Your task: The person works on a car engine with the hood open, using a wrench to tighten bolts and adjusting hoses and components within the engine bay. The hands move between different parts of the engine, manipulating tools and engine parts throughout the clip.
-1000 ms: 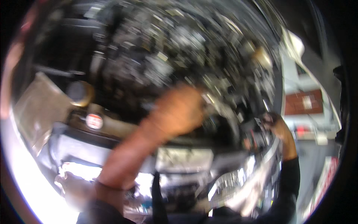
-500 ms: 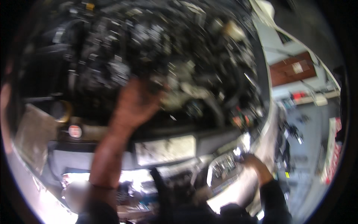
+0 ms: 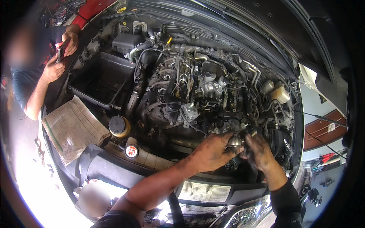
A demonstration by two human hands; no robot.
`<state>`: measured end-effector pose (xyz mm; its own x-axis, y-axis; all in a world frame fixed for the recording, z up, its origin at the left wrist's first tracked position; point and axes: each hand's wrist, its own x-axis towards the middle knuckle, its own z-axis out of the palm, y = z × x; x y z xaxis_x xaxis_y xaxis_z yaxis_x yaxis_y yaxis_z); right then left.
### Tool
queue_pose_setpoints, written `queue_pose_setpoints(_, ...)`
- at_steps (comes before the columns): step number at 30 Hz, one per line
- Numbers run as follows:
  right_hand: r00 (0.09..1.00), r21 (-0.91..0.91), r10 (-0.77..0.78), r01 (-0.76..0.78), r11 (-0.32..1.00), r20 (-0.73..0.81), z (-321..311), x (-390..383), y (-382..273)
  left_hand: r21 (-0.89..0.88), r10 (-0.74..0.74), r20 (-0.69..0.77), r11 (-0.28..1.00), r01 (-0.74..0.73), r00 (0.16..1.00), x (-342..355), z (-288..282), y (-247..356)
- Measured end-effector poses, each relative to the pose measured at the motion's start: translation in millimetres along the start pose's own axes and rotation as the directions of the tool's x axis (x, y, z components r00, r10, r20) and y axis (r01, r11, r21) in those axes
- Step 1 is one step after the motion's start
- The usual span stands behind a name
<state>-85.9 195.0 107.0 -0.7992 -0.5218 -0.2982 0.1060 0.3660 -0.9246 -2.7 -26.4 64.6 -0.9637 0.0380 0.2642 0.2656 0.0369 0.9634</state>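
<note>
In the head view, the hands, well apart half a second ago, now meet near the front edge of the engine bay (image 3: pixel 102 161), toward its right corner. The left hand (image 3: pixel 213 152) pinches a rounded metal part (image 3: pixel 234 143) between thumb and fingers; the right hand (image 3: pixel 260 150) curls against its far side, though whether it grips cannot be told. Both hands therefore now work at one spot, clear of the folded papers (image 3: pixel 76 127) at the front-left corner.
</note>
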Motion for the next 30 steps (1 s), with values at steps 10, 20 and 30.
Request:
queue_pose_setpoints(10, 0.918, -0.081, -0.294, 0.283, 0.956, -0.265, 6.0, 199.2, -53.8, 0.086, -0.323, -0.304, 0.927, 0.364, 0.896, 2.9, -8.4, -12.2)
queue_pose_setpoints(20, 0.884, -0.889, -0.426, 0.027, 0.457, -0.192, 30.0, 411.4, -37.2, 0.351, -0.184, -0.219, 0.902, 0.253, 0.958, -16.4, 13.7, -37.8)
queue_pose_setpoints(30, 0.898, -0.973, -0.421, -0.034, 0.229, -0.131, 32.9, 463.5, -2.0, 0.501, -0.413, 0.188, 0.821, 0.275, 0.891, -23.6, 21.1, -43.9)
